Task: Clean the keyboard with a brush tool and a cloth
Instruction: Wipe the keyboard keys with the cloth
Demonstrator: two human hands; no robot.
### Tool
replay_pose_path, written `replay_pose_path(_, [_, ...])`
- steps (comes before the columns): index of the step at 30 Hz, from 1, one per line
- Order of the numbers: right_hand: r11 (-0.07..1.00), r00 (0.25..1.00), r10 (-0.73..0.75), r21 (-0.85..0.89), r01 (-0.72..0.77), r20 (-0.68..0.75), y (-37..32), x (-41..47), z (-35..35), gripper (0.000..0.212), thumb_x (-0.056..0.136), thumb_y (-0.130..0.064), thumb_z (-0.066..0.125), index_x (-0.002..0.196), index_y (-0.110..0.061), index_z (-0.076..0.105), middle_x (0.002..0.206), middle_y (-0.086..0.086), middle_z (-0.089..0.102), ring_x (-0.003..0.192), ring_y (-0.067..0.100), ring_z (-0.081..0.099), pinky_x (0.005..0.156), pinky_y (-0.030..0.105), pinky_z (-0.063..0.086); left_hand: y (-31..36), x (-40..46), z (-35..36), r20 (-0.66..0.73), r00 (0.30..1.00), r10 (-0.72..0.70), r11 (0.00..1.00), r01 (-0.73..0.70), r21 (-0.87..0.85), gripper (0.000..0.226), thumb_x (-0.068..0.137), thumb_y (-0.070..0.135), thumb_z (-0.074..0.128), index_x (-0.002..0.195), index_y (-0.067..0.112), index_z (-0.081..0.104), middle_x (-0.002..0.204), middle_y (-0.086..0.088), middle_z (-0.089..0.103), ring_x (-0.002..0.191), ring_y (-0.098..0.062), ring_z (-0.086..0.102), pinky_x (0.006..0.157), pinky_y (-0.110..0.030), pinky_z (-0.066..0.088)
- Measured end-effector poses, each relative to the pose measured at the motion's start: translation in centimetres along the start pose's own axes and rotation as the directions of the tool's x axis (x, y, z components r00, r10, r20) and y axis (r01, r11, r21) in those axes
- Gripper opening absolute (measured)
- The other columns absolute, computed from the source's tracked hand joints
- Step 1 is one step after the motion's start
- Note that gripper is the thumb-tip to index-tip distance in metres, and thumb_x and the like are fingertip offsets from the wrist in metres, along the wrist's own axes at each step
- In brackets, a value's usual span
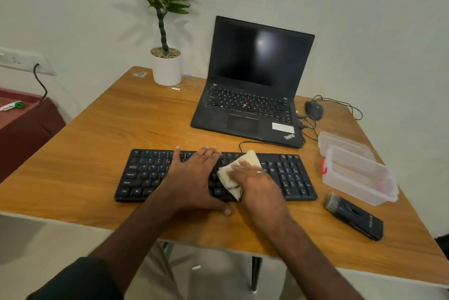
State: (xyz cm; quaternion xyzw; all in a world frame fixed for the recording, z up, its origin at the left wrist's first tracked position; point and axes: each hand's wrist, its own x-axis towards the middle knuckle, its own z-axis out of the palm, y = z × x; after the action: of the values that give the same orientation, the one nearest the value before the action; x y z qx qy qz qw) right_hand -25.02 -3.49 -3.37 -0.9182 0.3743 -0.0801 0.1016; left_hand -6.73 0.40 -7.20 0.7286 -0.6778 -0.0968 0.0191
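Observation:
A black keyboard (291, 176) lies near the front edge of the wooden table (121, 129). My left hand (194, 178) rests flat across its middle, fingers straight and thumb at the front edge. My right hand (252, 176) presses a beige cloth (252, 157) onto the keys just right of centre, fingers laid flat on top of it. A black brush tool (353, 217) lies on the table to the right of the keyboard, apart from both hands.
An open black laptop (252, 86) stands behind the keyboard. A clear plastic box (359, 176) and its lid (340, 142) sit at the right. A mouse (314, 109) with cables is at the back right, a potted plant (167, 66) at the back.

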Motion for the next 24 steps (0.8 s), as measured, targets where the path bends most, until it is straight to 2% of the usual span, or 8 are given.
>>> replay_pose_path(5, [0.969,0.969,0.244,-0.021,-0.245,-0.045,4.0,-1.1,-1.7,0.051,0.098,-0.009,0.054,0.146,-0.026,0.048,0.159,0.000,0.036,0.149,0.020,0.028,0.123,0.036,0.018,-0.2,-0.2,0.0,-0.019,1.000,0.005,1.000,-0.005,0.004,0.141,0.052,0.104,0.042,0.159,0.026,-0.006,0.168,0.009,-0.004,0.153,-0.009,-0.004,0.119,-0.063,-0.007])
replay_pose_path(8, [0.919,0.919,0.391,-0.027,-0.393,-0.057,6.0,-1.0,-2.8,0.048,0.093,-0.011,0.064,0.137,-0.027,0.056,0.151,0.005,0.048,0.135,0.024,0.046,0.111,0.039,0.040,-0.4,-0.3,-0.1,-0.016,1.000,0.009,1.000,-0.009,0.026,0.140,0.053,0.104,0.039,0.159,0.026,-0.006,0.168,0.009,-0.004,0.153,-0.010,-0.003,0.119,-0.064,-0.005])
replay_pose_path(10, [0.898,0.890,0.440,0.070,-0.434,-0.119,6.7,-1.1,-3.1,0.048,0.091,-0.007,0.064,0.135,-0.026,0.058,0.145,0.005,0.054,0.128,0.024,0.053,0.106,0.042,0.048,-0.9,-0.6,-0.1,-0.031,0.999,0.008,1.000,-0.007,0.027,0.140,0.051,0.104,0.039,0.159,0.027,-0.005,0.168,0.010,-0.002,0.153,-0.010,0.000,0.120,-0.063,-0.003])
replay_pose_path(13, [0.946,0.936,0.318,0.115,-0.302,-0.152,6.3,-1.7,-2.0,0.051,0.094,-0.006,0.059,0.139,-0.030,0.055,0.154,-0.003,0.044,0.143,0.018,0.038,0.122,0.037,0.026,-2.1,-1.3,-0.1,-0.053,0.999,-0.004,1.000,0.005,0.014,0.143,0.046,0.107,0.035,0.159,0.029,-0.003,0.167,0.011,0.001,0.153,-0.009,0.003,0.121,-0.061,-0.002])
replay_pose_path(15, [0.984,0.980,0.178,0.037,-0.175,-0.093,5.5,-2.2,-0.7,0.053,0.098,-0.007,0.052,0.144,-0.031,0.048,0.158,-0.009,0.037,0.150,0.010,0.024,0.119,0.025,0.006,-2.8,-1.6,-0.2,-0.057,0.998,-0.008,1.000,0.009,0.005,0.145,0.044,0.109,0.032,0.159,0.029,-0.002,0.167,0.012,0.003,0.153,-0.009,0.004,0.121,-0.060,-0.002])
replay_pose_path(17, [0.990,0.989,0.142,-0.018,-0.142,-0.043,5.4,-2.5,-0.2,0.056,0.100,-0.009,0.050,0.149,-0.033,0.041,0.161,-0.012,0.030,0.152,0.007,0.015,0.115,0.022,-0.001,-3.2,-1.8,-0.2,-0.061,0.998,-0.004,1.000,0.005,0.005,0.144,0.043,0.110,0.030,0.159,0.030,-0.002,0.167,0.012,0.004,0.152,-0.008,0.005,0.121,-0.059,-0.002])
replay_pose_path(20, [0.983,0.983,0.180,-0.037,-0.182,-0.041,6.7,-2.3,-0.7,0.054,0.098,-0.010,0.050,0.147,-0.034,0.044,0.161,-0.011,0.031,0.151,0.010,0.018,0.121,0.028,0.003,-3.4,-2.0,-0.2,-0.070,0.998,0.008,1.000,-0.007,0.003,0.143,0.044,0.109,0.031,0.159,0.031,-0.001,0.167,0.013,0.006,0.152,-0.007,0.006,0.121,-0.058,-0.003])
replay_pose_path(24, [0.935,0.921,0.354,0.033,-0.353,-0.160,8.1,-1.1,-1.9,0.045,0.094,-0.012,0.060,0.137,-0.024,0.058,0.151,0.001,0.048,0.138,0.021,0.043,0.116,0.039,0.033,-2.8,-1.7,-0.6,-0.046,0.999,0.012,1.000,-0.011,0.023,0.143,0.046,0.108,0.035,0.159,0.027,0.001,0.166,0.009,0.008,0.152,-0.012,0.009,0.119,-0.064,-0.001])
